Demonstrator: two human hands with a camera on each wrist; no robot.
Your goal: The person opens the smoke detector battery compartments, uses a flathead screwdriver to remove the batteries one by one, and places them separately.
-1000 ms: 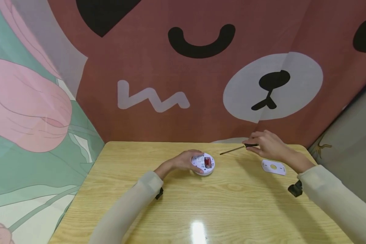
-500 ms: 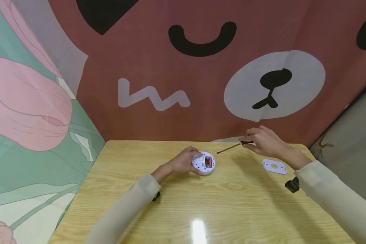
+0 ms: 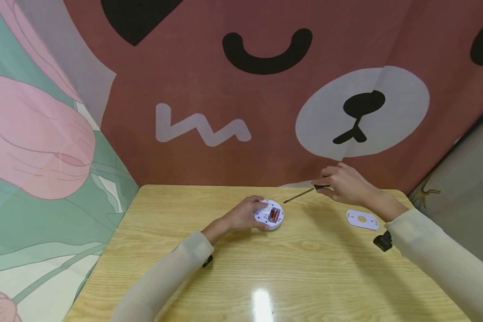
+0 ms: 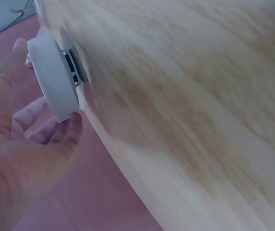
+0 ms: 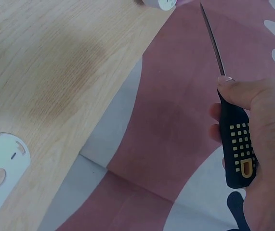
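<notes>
A round white smoke detector [image 3: 263, 219] is tilted above the table, its back towards me. Red batteries [image 3: 274, 214] show in its uncovered compartment. My left hand [image 3: 243, 214] grips it by the left side; in the left wrist view the thumb lies over the back of the detector [image 4: 55, 79] and the fingers curl under its rim. My right hand [image 3: 346, 184] holds a screwdriver [image 5: 234, 134] by its black handle with yellow squares. The shaft points left, and its tip is a short way right of the detector, apart from it.
A flat white mounting plate [image 3: 354, 220] with a round hole lies on the wooden table [image 3: 306, 268], below the right hand. Behind the table's far edge hangs a printed curtain [image 3: 265, 156].
My right hand has moved a little left and up, bringing the screwdriver tip slightly nearer the detector. The left hand keeps its grip; the detector has turned slightly.
</notes>
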